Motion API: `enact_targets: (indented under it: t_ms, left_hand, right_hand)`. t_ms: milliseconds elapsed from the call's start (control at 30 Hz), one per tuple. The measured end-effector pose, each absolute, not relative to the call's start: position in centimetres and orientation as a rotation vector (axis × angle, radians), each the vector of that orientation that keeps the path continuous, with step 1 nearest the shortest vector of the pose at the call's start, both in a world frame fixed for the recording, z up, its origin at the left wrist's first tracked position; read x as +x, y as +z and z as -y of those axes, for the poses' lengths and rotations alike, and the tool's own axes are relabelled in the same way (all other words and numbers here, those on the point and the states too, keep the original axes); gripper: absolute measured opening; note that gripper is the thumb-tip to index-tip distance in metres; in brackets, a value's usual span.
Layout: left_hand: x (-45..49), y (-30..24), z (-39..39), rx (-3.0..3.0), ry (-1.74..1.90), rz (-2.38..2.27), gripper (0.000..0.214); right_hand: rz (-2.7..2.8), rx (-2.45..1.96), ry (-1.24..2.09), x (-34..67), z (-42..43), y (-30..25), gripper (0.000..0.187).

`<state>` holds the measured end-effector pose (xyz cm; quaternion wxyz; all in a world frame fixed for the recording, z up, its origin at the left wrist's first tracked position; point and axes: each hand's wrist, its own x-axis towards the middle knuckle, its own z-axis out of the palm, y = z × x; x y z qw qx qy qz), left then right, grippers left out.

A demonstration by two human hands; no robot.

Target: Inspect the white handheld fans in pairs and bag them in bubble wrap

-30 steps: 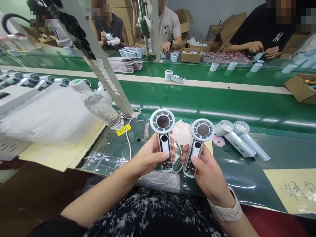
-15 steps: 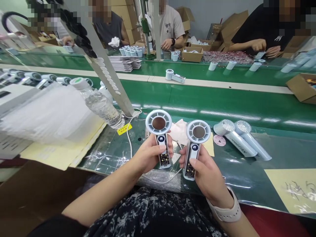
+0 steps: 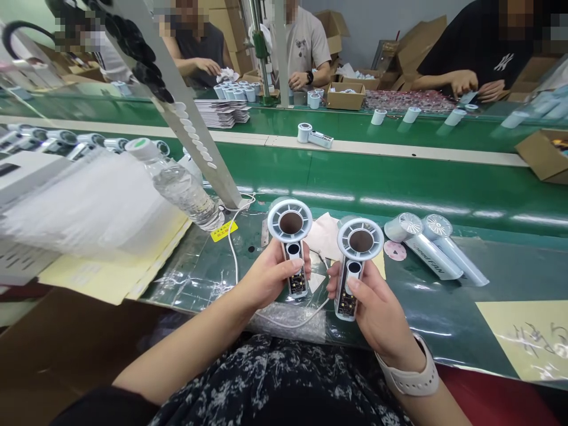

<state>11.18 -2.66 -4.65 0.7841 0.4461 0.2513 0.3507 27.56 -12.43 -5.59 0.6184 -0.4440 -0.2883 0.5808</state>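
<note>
My left hand (image 3: 275,269) is wrapped round a handheld fan (image 3: 296,278) with a pale blue ring head and an open handle showing circuit parts; the thumb presses on its front below a dark round display. A matching handheld fan (image 3: 360,239) stands upright in my right hand (image 3: 377,305), thumb on the front under the display. Both displays look dark. The two fans are side by side, apart from each other, above the bench. Behind them lie a pale cloth or paper (image 3: 323,234) and a white cable (image 3: 233,254).
Two wrapped fans (image 3: 426,254) lie to the right beside a pink round sticker (image 3: 394,251). A water bottle (image 3: 186,192) leans by a slanted metal post (image 3: 195,130) at left. Across the green conveyor (image 3: 399,183), another fan (image 3: 315,136) rests on the pale strip; several co-workers sit beyond.
Both fan displays showed "20" before and are dark now. Both hands have shifted slightly to the right with the fans. Across the belt, a co-worker's arm has moved, and cups have slid slightly left.
</note>
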Motion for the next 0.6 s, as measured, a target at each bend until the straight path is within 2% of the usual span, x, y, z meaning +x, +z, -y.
enact_targets:
  t_ms: [267, 500, 600]
  left_hand:
    - [10.9, -4.5, 2.6, 1.017, 0.754, -0.553, 0.035]
    - [10.8, -5.2, 2.3, 1.177, 0.751, -0.625, 0.032]
    - [10.8, -6.7, 2.1, 1.358, 0.734, -0.816, 0.036]
  right_hand:
    - [0.661, -1.017, 1.331, 27.2, 12.4, -5.9, 0.021]
    - [0.827, -1.025, 1.211, 28.0, 11.9, -6.7, 0.03]
    - [0.881, -1.184, 1.011, 28.3, 11.4, -8.1, 0.019]
